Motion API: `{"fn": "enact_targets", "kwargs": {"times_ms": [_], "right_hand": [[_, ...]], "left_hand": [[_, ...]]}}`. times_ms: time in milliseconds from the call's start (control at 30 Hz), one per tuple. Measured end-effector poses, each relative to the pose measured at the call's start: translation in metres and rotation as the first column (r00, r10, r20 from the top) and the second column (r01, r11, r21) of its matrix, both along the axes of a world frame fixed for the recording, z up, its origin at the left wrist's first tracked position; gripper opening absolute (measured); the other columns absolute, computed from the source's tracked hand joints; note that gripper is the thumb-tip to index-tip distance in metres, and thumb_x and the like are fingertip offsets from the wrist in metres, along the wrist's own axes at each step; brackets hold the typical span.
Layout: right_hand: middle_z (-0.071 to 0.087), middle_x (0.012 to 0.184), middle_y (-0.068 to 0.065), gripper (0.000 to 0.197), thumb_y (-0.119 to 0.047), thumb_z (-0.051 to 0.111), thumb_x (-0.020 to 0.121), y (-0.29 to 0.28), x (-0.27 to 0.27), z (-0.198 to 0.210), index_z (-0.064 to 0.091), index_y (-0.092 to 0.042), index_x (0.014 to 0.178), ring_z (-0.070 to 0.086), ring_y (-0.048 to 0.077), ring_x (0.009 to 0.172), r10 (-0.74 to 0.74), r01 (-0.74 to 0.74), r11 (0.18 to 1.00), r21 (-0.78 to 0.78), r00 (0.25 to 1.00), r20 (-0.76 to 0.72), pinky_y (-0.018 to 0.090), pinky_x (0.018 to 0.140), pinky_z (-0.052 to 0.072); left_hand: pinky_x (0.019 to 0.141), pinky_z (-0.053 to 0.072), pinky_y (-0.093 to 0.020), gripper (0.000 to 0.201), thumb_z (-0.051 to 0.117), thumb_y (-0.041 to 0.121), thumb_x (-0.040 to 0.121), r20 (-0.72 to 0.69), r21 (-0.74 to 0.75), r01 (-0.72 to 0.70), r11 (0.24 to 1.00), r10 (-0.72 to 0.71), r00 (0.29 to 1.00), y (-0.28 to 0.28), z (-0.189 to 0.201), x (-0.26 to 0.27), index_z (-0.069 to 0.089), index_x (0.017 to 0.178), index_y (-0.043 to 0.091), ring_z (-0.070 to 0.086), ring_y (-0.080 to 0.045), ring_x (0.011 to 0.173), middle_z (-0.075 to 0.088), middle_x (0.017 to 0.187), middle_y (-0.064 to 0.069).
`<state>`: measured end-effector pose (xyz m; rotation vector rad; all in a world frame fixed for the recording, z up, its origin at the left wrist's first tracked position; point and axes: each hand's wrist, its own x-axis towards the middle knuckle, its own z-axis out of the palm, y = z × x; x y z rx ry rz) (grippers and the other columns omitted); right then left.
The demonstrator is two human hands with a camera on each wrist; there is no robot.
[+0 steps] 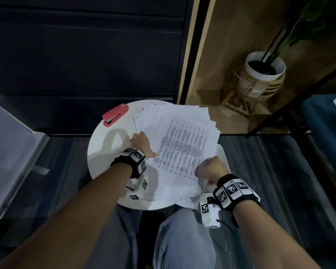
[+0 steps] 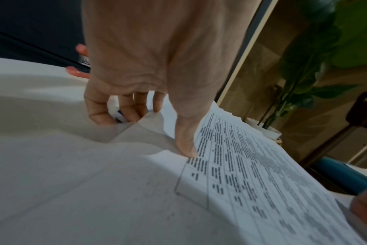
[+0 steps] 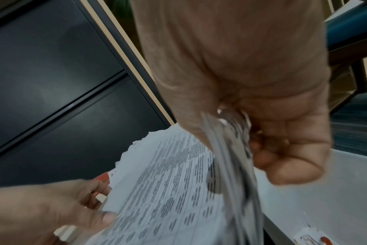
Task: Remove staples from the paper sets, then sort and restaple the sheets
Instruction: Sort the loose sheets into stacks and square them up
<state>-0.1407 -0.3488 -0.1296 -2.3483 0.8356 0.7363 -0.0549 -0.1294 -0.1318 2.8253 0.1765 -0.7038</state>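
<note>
A fanned stack of printed sheets (image 1: 182, 144) lies on a round white table (image 1: 101, 152). My left hand (image 1: 142, 141) holds the stack's left edge. The thumb (image 2: 184, 142) presses on the top printed page (image 2: 241, 174) and the fingers curl under the edge. My right hand (image 1: 211, 169) clenches the near right corner, and the bunched sheet edges (image 3: 230, 157) pass through its fist (image 3: 262, 116). A pink stapler (image 1: 115, 114) sits at the table's far left rim, apart from both hands. A small blue-and-white object shows under the left fingers; I cannot tell what it is.
A white tray (image 1: 224, 158) sits at the table's right side, partly under the sheets, with a small red-orange item (image 3: 325, 240) in it. A dark cabinet stands behind the table. A potted plant (image 1: 264, 72) stands far right on the floor. My knees are below the near rim.
</note>
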Motion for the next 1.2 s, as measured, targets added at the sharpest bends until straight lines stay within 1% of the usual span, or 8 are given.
{"fn": "enact_targets", "kwargs": {"times_ms": [67,167,267,467,700,900,1033,1200], "right_hand": [[0.063,0.112,0.02,0.041,-0.006,0.057,0.088,-0.003,-0.004,0.006,0.052,0.005,0.128,0.065,0.029,0.088,0.088,-0.086,0.996,0.034,0.994,-0.066,0.031,0.068,0.056],[0.06,0.12,0.017,0.045,-0.019,0.069,0.08,-0.007,-0.005,0.014,0.06,-0.005,0.121,0.059,0.033,0.11,0.155,-0.162,0.985,-0.067,0.983,-0.093,0.036,0.081,0.051],[0.043,0.136,0.019,0.04,-0.029,0.054,0.09,-0.01,0.007,0.019,0.054,-0.01,0.125,0.04,0.035,0.127,-0.068,0.087,0.983,-0.159,0.99,0.121,0.043,0.1,0.042],[0.066,0.111,0.014,0.062,-0.023,0.087,0.062,0.0,0.015,-0.002,0.058,-0.001,0.112,0.065,0.026,0.099,-0.331,0.306,0.936,0.175,0.933,0.141,0.035,0.084,0.057],[0.059,0.116,0.018,0.054,0.005,0.065,0.08,0.015,0.017,-0.005,0.037,0.004,0.126,0.06,0.033,0.104,-0.509,0.471,0.859,0.202,0.739,0.441,0.03,0.075,0.046],[0.052,0.077,0.016,0.015,0.001,0.062,0.081,0.001,0.025,-0.018,0.05,-0.001,0.072,0.056,0.027,0.08,-0.422,0.399,0.906,0.142,0.831,0.361,0.028,0.062,0.042],[0.06,0.096,0.024,0.005,0.003,0.058,0.083,0.002,0.023,-0.016,0.054,0.005,0.087,0.061,0.034,0.087,-0.432,0.407,0.901,0.152,0.807,0.403,0.023,0.05,0.03],[0.066,0.102,0.022,0.02,0.002,0.062,0.083,-0.006,0.012,-0.012,0.062,0.01,0.102,0.064,0.038,0.097,-0.58,0.494,0.812,0.311,0.74,0.341,0.034,0.076,0.05]], "left_hand": [[0.104,0.04,-0.042,0.091,0.078,0.04,0.074,0.008,-0.036,0.007,0.999,-0.007,1.0,0.003,-0.004,-0.009,0.025,0.138,0.001,0.039,-0.037,0.13,0.034,0.142,-0.021],[0.101,0.041,-0.045,0.081,0.077,0.035,0.076,0.01,-0.057,0.038,0.998,-0.037,0.999,0.004,-0.008,-0.015,0.029,0.136,0.005,0.036,-0.036,0.131,0.033,0.142,-0.019],[0.096,0.039,-0.052,0.069,0.075,0.027,0.079,0.026,-0.006,0.072,0.997,-0.072,0.997,-0.003,-0.004,-0.018,0.033,0.132,0.012,0.031,-0.032,0.13,0.034,0.137,-0.013],[0.079,0.047,-0.037,0.083,0.078,0.008,0.073,0.078,-0.067,0.016,0.998,-0.011,0.997,-0.008,-0.007,-0.011,0.023,0.135,0.008,0.05,-0.03,0.117,0.048,0.127,-0.015],[0.099,0.043,-0.035,0.089,0.084,0.026,0.067,-0.006,-0.1,-0.016,0.995,0.015,1.0,-0.003,-0.007,-0.009,0.03,0.133,-0.001,0.039,-0.031,0.128,0.036,0.136,-0.016],[0.103,0.042,-0.038,0.082,0.077,0.029,0.077,-0.015,-0.239,-0.017,0.971,0.014,1.0,-0.003,-0.016,-0.01,0.035,0.141,0.001,0.038,-0.031,0.131,0.034,0.142,-0.016],[0.098,0.044,-0.041,0.057,0.074,0.028,0.077,0.092,-0.198,-0.035,0.98,0.054,0.994,-0.011,-0.021,-0.017,0.051,0.125,0.007,0.035,-0.03,0.127,0.032,0.137,-0.012],[0.093,0.05,-0.041,0.072,0.08,0.014,0.069,0.036,-0.311,-0.274,0.91,0.299,0.954,-0.02,-0.013,-0.01,0.04,0.127,0.003,0.048,-0.034,0.115,0.036,0.132,-0.017]]}}
